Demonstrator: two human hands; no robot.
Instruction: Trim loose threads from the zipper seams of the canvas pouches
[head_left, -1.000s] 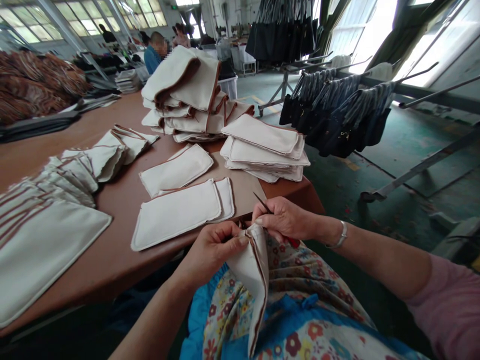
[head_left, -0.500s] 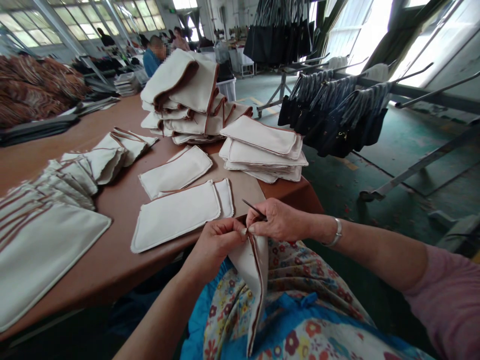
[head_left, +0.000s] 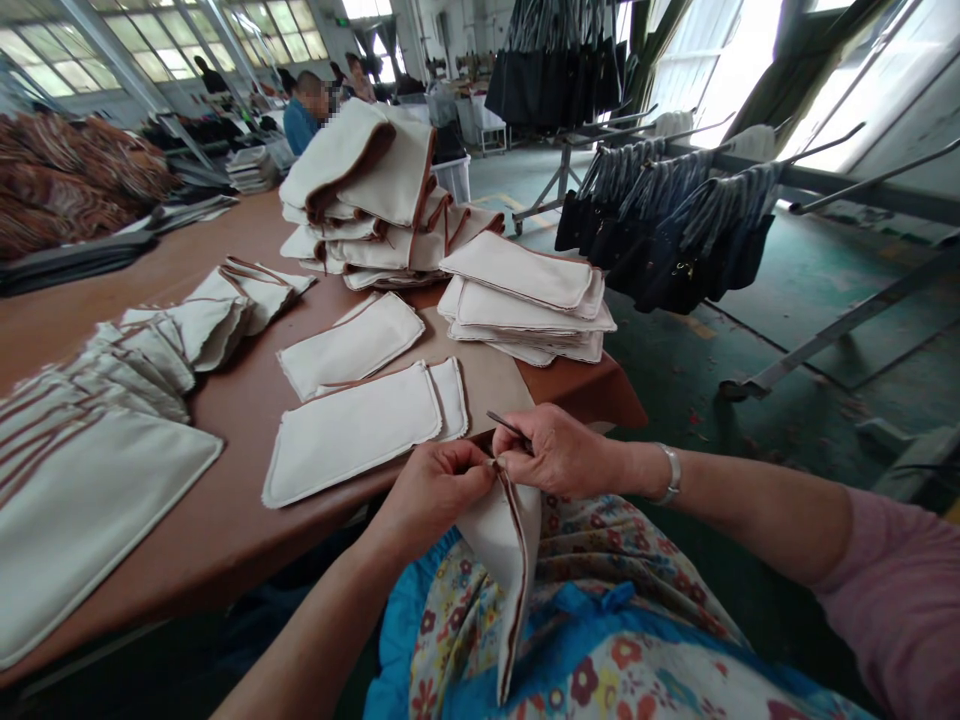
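At left I'm seeing cream pouches fanning over a brown table, flat pouches lying mid-table, a stack sitting near the corner, dark bags hanging beyond. Above floral cloth, the left hand is pinching the top of a brown-edged pouch; the right hand, closing round a thin dark tool, is pinching there too, partly hiding it. The pouch is tapering downward, its long axis running lapward

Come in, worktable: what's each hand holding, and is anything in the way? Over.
Left-hand grip: pinching cream fabric piece at upper end. Right-hand grip: at same end, slim dark tool also held. Nothing visibly blocking either.
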